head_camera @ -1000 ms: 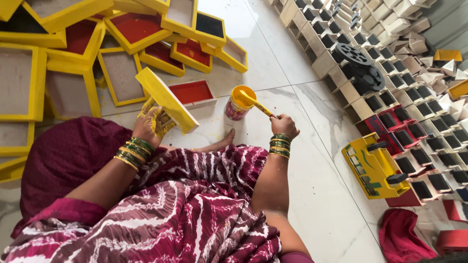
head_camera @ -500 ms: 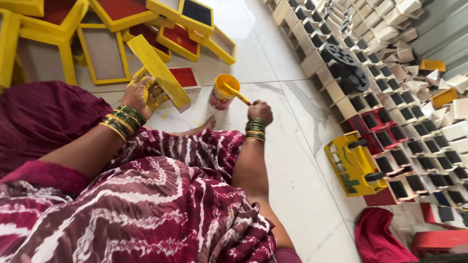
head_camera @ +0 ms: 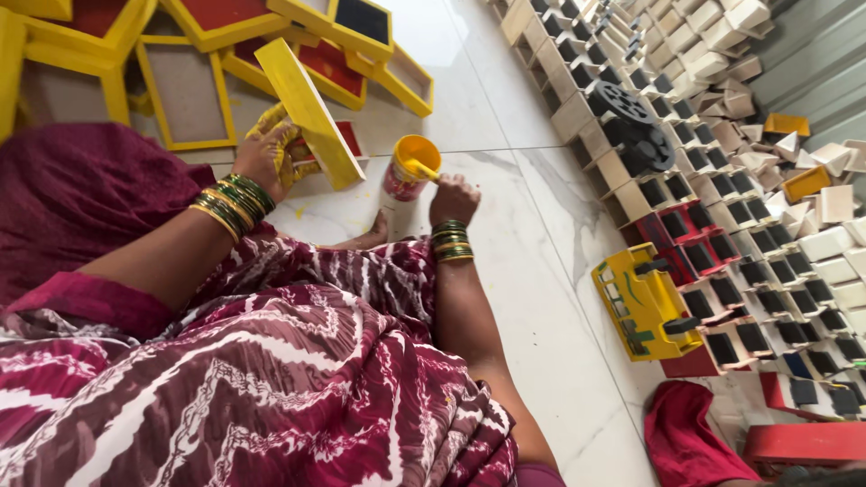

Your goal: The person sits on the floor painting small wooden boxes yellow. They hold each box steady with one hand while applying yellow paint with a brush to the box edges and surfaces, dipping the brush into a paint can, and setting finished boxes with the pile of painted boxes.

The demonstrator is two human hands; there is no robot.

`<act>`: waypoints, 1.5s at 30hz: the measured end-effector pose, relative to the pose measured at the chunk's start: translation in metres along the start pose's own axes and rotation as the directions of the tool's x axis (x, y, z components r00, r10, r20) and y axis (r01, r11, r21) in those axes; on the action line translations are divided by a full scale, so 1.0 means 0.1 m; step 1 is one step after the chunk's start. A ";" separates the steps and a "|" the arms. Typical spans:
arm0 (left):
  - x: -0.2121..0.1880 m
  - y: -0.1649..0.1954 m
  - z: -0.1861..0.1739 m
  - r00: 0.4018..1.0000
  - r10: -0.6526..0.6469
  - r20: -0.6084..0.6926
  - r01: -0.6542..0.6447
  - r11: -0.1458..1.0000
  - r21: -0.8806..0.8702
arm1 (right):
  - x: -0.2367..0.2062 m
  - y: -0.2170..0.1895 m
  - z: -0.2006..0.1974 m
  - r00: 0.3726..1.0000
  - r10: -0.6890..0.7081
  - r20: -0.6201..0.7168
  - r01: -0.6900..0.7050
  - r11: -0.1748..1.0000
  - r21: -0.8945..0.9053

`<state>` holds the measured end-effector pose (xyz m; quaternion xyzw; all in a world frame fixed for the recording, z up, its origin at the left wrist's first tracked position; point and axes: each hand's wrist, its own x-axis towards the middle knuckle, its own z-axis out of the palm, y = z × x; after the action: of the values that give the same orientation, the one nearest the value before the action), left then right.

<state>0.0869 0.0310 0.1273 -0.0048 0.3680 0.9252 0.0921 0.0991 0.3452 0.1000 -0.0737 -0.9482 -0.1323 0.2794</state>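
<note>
We hold with our left hand (head_camera: 269, 155) the yellow frame (head_camera: 307, 110) tilted above the floor (head_camera: 532, 271), while our right hand (head_camera: 454, 198) grips a brush (head_camera: 422, 169) dipped in the paint cup (head_camera: 409, 169) beside it.

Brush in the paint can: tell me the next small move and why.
Probably lift the brush out of the paint can and carry it to the yellow frame. The right hand has its tip dipped in yellow paint, and the left hand holds the frame tilted up, edge facing the can.
</note>
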 end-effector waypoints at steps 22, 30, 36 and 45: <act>0.26 -0.34 -1.48 0.989 -0.105 -0.107 0.084 0.979 -0.185 | -0.26 0.36 0.51 0.912 0.217 0.347 -0.239 0.971 0.020; 0.47 -0.50 -1.67 0.978 -0.199 -0.056 0.177 0.948 -0.266 | -0.31 0.49 0.36 0.895 0.261 0.361 -0.309 0.948 0.080; 0.47 -0.57 -1.75 0.973 -0.229 -0.038 0.216 0.952 -0.216 | -0.28 0.49 0.23 0.852 0.282 0.440 -0.366 0.923 0.117; 0.45 -0.59 -1.82 0.968 -0.226 -0.114 0.200 0.959 -0.203 | -0.25 0.46 0.06 0.876 0.285 0.388 -0.362 0.922 0.141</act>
<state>0.0422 -0.0436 -0.0489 -0.1162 0.2807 0.9383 0.1650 0.1266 0.3889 0.0904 -0.2250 -0.9657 0.0328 0.1252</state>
